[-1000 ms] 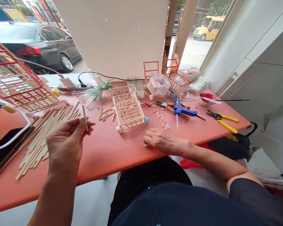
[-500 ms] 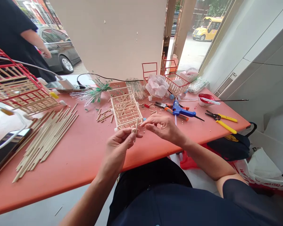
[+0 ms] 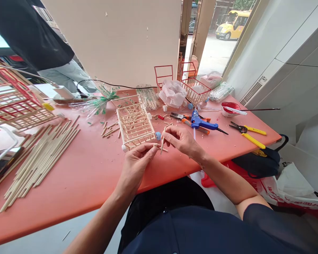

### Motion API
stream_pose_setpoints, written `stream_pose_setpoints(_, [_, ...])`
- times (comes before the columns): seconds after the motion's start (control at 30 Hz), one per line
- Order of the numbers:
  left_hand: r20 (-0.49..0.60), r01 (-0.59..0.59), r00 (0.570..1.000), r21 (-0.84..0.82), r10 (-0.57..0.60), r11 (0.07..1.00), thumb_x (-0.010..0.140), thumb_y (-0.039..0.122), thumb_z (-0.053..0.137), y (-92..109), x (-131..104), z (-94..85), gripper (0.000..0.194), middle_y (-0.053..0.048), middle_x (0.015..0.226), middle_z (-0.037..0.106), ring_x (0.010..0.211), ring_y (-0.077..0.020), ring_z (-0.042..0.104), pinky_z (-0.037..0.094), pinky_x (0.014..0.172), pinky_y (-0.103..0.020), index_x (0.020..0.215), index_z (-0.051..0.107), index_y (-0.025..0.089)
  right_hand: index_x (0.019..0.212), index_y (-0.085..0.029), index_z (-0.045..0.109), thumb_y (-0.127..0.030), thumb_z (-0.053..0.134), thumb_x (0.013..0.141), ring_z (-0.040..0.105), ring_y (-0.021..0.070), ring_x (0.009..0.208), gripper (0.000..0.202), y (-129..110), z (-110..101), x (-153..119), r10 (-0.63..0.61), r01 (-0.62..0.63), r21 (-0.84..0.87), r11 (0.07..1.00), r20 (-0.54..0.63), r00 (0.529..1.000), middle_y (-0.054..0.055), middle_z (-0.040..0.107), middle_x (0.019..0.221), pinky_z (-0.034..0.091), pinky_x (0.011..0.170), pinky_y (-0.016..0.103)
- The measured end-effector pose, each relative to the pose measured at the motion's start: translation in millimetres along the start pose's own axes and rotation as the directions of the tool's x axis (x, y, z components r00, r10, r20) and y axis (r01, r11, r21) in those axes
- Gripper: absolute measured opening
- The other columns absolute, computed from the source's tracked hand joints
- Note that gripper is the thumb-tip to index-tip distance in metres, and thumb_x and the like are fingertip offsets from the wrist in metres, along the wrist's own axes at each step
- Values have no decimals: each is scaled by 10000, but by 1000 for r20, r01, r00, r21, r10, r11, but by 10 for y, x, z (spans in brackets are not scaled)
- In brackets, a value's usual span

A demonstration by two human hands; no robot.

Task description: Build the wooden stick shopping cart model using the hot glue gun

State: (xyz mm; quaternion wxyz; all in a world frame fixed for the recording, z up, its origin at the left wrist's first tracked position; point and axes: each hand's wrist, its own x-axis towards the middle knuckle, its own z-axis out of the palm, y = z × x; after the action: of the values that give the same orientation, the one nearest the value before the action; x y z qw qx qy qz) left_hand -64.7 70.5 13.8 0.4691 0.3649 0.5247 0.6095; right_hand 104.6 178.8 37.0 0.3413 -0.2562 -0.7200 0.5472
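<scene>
My left hand (image 3: 139,160) is closed in a pinch on a short wooden stick (image 3: 163,149), whose end juts out to the right past the fingertips. Another small stick end shows above the thumb. Thumb and fingers of my right hand (image 3: 181,141) pinch a second short wooden stick (image 3: 162,141), held nearly upright just right of my left fingertips. Right behind both hands, a small cart frame of wooden sticks (image 3: 136,125) with bottle-cap wheels stands on the table. One blue cap (image 3: 158,135) is close to the upright stick.
Long wooden sticks (image 3: 42,158) lie at left by a red-trimmed stick cart (image 3: 18,98). A blue glue gun (image 3: 204,123), yellow-handled pliers (image 3: 247,134) and a red paint cup (image 3: 230,108) are at right. Behind stand red-framed carts (image 3: 197,88). A person (image 3: 39,42) is beyond the table.
My right hand, earlier without a visible stick, now grips an upright one; the upright stick in my left hand is no longer there. The view has shifted slightly, and the person behind has moved.
</scene>
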Motion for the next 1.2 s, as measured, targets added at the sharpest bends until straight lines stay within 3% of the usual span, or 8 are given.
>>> stream_pose_setpoints(0.2, [-12,10,1000,-54,-11,999,624,570,1060,7,30,10,472,-56,810,769,825,-181,660,515,782,-278,872,885,208,924,-209,608,-453,732,995,660,125,716,283,76,50,-77,41,-42,21,999,43,998,-13,708,799,542,710,264])
stream_pose_setpoints(0.43, [-5,9,1000,-72,-9,997,700,525,1002,-3,40,-30,438,-45,760,747,599,-115,504,407,584,-257,905,818,184,931,-203,642,-370,755,983,481,83,609,208,20,81,-172,49,-44,-37,998,139,989,-77,550,707,378,580,232])
stream_pose_setpoints(0.53, [-14,-98,995,168,102,981,816,448,902,-5,-45,-91,253,-51,792,775,668,-163,606,472,642,-285,886,821,218,917,-206,635,-357,705,1017,448,79,581,194,16,73,-186,35,-27,-84,996,106,994,-84,514,688,365,571,236])
stream_pose_setpoints(0.63, [18,-242,964,473,265,847,906,359,785,-32,-179,-181,130,-51,868,804,799,-210,703,522,758,-313,842,828,254,944,-209,616,-378,653,1059,519,77,581,207,49,58,-176,26,-21,-88,996,55,998,-68,589,738,424,596,237])
stream_pose_setpoints(0.8, [92,-392,881,688,463,610,1004,297,682,-136,-310,-334,198,-47,876,763,852,-224,696,521,801,-311,854,810,277,934,-214,587,-576,740,1011,633,102,625,400,83,52,-130,35,-35,-4,999,36,999,-44,645,747,525,638,246])
stream_pose_setpoints(0.93, [154,-430,835,782,528,451,1032,288,622,-208,-265,-403,274,-65,851,736,879,-255,664,495,777,-324,818,792,282,930,-206,605,-682,758,978,733,137,709,502,76,55,-107,38,-40,37,999,42,998,25,744,830,528,604,239])
stream_pose_setpoints(1.07, [132,-411,844,783,521,467,1011,275,632,-146,-256,-522,251,-55,874,755,864,-245,693,481,758,-318,815,790,284,947,-202,636,-659,775,976,807,179,801,479,88,30,-85,39,-41,76,996,21,999,63,795,875,538,582,226])
stream_pose_setpoints(1.2, [-29,-305,842,799,539,518,980,378,715,132,-206,-858,179,-36,924,785,802,-227,685,473,760,-318,852,801,287,945,-199,668,-683,777,961,796,178,785,497,108,9,-66,39,-38,44,998,-10,999,71,809,881,563,587,238])
